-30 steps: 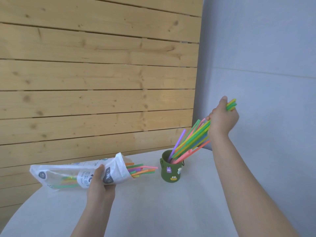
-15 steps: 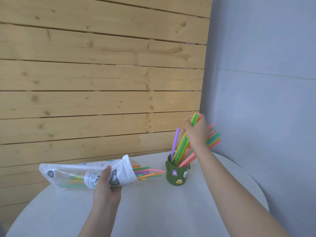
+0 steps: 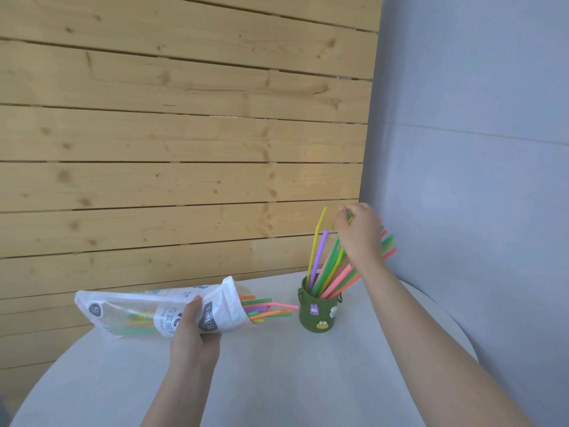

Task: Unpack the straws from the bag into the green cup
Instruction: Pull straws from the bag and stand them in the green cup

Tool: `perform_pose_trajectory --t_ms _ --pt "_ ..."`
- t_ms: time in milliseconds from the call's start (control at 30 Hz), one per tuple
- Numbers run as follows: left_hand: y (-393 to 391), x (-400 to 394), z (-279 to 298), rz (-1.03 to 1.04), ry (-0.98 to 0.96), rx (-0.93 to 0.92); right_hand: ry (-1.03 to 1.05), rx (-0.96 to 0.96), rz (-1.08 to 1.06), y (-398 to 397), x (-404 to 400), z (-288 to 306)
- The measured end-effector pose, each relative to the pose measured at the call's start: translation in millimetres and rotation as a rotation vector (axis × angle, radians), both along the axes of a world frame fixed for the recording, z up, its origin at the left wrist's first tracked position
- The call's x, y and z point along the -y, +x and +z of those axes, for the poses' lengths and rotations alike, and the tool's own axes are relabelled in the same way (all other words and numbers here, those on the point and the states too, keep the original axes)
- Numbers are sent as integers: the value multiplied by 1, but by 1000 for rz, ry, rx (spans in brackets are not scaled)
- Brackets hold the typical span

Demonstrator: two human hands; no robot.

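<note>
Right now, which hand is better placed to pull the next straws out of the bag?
Probably the right hand: it is at the straw tops over the green cup, beside the bag's open mouth. The left hand is clamped around the bag, steadying it.

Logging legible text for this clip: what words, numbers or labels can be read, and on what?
"Drink Stra", cut off by the left hand: white label on the bag.
"40": round dark badge at the bag's closed end.
Large Chinese characters on the label and on a dark patch near the bag's mouth: too blurred to read.
Green cup: cartoon stickers only, no text.
</note>
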State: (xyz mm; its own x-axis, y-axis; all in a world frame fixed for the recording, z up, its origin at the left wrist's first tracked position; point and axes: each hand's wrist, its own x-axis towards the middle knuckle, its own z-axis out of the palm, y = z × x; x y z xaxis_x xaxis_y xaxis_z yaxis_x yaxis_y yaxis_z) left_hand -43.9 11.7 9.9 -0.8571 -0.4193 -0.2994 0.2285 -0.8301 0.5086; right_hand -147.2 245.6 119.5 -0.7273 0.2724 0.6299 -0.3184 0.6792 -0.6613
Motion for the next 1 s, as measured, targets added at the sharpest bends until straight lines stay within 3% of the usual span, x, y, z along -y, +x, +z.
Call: perform_pose_trajectory --t_ms 233,467,867,1000 --pt "2 -1 2 -16 3 -6 135 32 -83 14 2 8" --pt "3 -3 4 -12 -2 1 232 -126 -126 26 6 19" --pt "5 -3 10 -42 -62 -44 187 -357 96 87 60 -1" --pt "6 -1 13 -78 -71 -60 0 -226 312 101 79 -35"
